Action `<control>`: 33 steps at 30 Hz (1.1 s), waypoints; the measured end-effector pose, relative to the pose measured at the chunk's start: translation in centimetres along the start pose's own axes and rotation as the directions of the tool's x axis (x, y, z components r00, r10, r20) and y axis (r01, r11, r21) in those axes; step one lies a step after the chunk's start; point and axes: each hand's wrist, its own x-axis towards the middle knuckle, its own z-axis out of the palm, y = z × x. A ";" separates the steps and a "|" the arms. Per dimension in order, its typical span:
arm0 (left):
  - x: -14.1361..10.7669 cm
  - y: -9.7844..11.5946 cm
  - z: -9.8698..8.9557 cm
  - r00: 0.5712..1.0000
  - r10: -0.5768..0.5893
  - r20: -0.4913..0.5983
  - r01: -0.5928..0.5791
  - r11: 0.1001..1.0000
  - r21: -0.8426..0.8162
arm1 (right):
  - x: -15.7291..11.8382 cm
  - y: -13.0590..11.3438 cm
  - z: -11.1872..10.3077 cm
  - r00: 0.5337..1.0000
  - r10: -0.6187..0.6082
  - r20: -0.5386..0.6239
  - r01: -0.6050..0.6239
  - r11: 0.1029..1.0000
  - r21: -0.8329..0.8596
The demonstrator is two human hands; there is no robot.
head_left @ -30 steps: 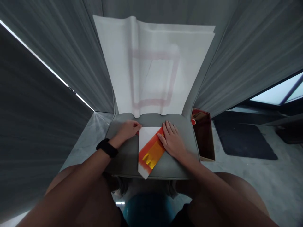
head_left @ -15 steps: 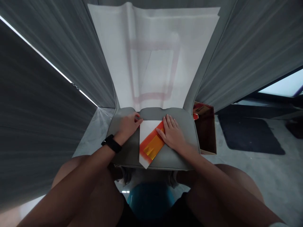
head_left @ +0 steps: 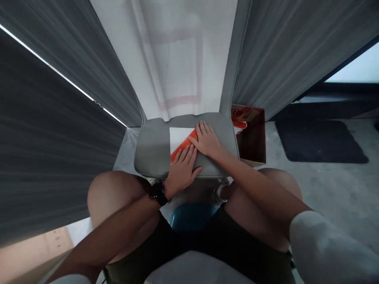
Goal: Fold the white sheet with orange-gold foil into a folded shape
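A folded sheet of paper (head_left: 178, 136), white with an orange diagonal band, lies on the seat of a grey chair (head_left: 151, 154). My left hand (head_left: 182, 167), with a black watch at the wrist, rests flat on the lower end of the orange band, fingers stretched out. On the band's upper end lies my right hand (head_left: 206, 139), palm down with its fingers extended. Between them the hands cover most of the band, and the yellow patch on it is almost wholly hidden.
A large white sheet (head_left: 177, 71) with a faint pink rectangle hangs over the chair's backrest. Right of the chair stands an open cardboard box (head_left: 251, 138) with red items in it. Farther right, a dark mat (head_left: 321, 142) lies on the floor. Grey curtains (head_left: 53, 130) flank both sides.
My left hand has moved from the paper's upper left corner down onto the orange band. My right hand stays on the band's upper end. The view has shifted.
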 end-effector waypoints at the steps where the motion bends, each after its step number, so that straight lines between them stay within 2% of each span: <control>1: -0.4 0.0 0.5 1.000 -0.004 0.021 0.004 1.000 0.011 | 0.1 0.0 0.1 1.000 0.002 -0.007 -0.002 1.000 0.009; 4: -1.2 -0.5 1.1 0.999 -0.005 0.044 0.003 0.999 0.042 | 0.2 -0.1 0.2 1.000 0.008 -0.023 -0.007 1.000 0.029; 11: -3.8 -1.7 0.8 0.997 0.053 0.049 -0.056 0.997 0.055 | 0.5 -0.4 -0.2 1.000 0.019 0.006 -0.019 0.999 0.036; 19: -7.2 -2.3 0.8 0.994 0.107 0.006 -0.108 0.994 0.034 | 0.7 -0.2 0.1 0.999 0.030 0.019 -0.032 0.998 0.062; 25: -7.8 -3.0 1.5 0.993 0.117 -0.032 -0.116 0.993 0.033 | 0.2 -0.4 -0.1 0.999 0.008 -0.043 -0.005 0.998 0.065; 29: -8.0 -2.9 1.6 0.996 0.092 -0.015 -0.091 0.995 0.051 | -0.5 -0.7 -0.6 0.995 -0.038 -0.095 0.045 0.997 0.070; 33: -8.3 -2.8 1.2 0.999 0.043 0.005 -0.043 0.995 0.090 | -0.8 0.0 -0.5 0.997 -0.066 -0.046 0.070 0.995 0.071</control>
